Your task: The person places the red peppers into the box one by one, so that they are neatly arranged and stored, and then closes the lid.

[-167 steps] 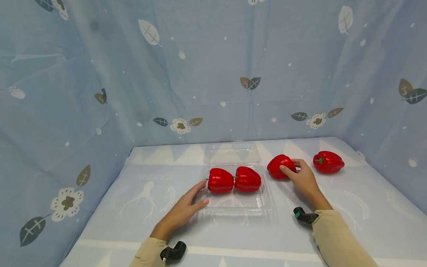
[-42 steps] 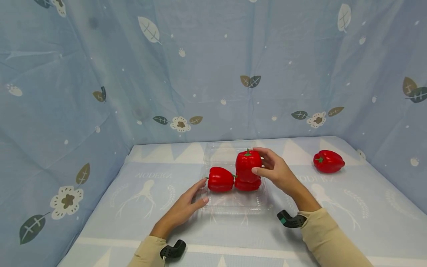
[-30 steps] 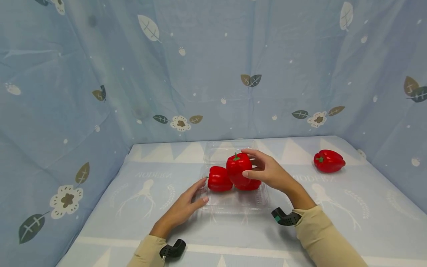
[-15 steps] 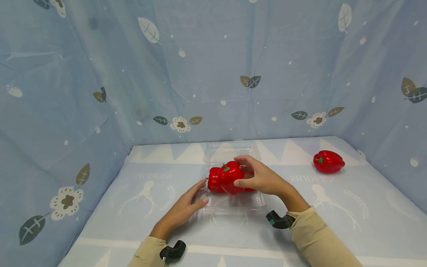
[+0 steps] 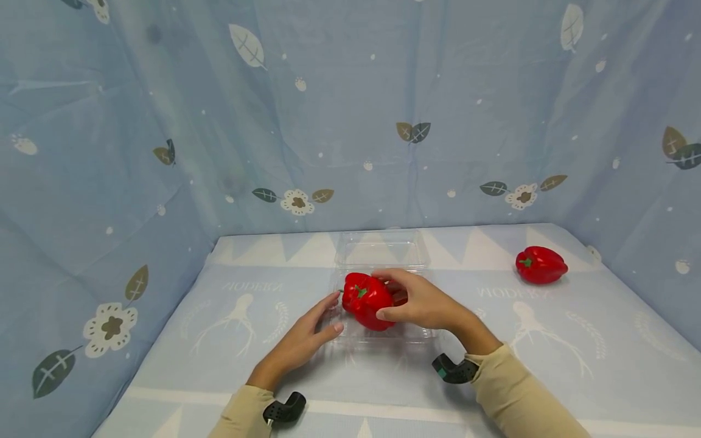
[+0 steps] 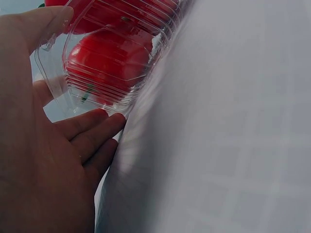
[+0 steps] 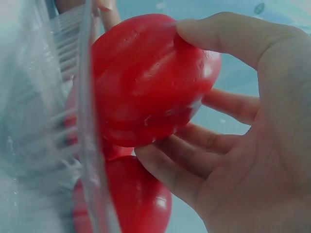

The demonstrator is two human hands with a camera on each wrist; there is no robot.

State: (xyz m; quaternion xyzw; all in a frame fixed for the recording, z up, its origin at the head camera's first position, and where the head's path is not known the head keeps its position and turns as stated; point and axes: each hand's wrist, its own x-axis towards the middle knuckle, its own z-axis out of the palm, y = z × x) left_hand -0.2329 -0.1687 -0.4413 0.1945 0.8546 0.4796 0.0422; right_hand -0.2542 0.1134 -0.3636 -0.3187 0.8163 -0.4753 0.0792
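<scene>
My right hand (image 5: 418,301) grips a red bell pepper (image 5: 371,307), thumb on one side and fingers on the other, over a clear plastic clamshell container (image 5: 350,334). The green stem of this pepper faces up and left. Behind it, partly covered, lies another bell pepper (image 5: 353,283) in the container. A further bell pepper (image 7: 141,194) in the container shows in the right wrist view; the right hand mostly hides it from the head camera. My left hand (image 5: 301,344) rests at the container's left side, fingers extended, thumb by the rim (image 6: 53,36).
The container's clear lid (image 5: 380,250) lies folded back behind it. One more red bell pepper (image 5: 541,265) lies at the far right of the table. A patterned blue curtain (image 5: 350,121) closes off the back and sides.
My right hand has brought the bell pepper from right of the container to over it, then left and down toward the front. The left hand has stayed in place.
</scene>
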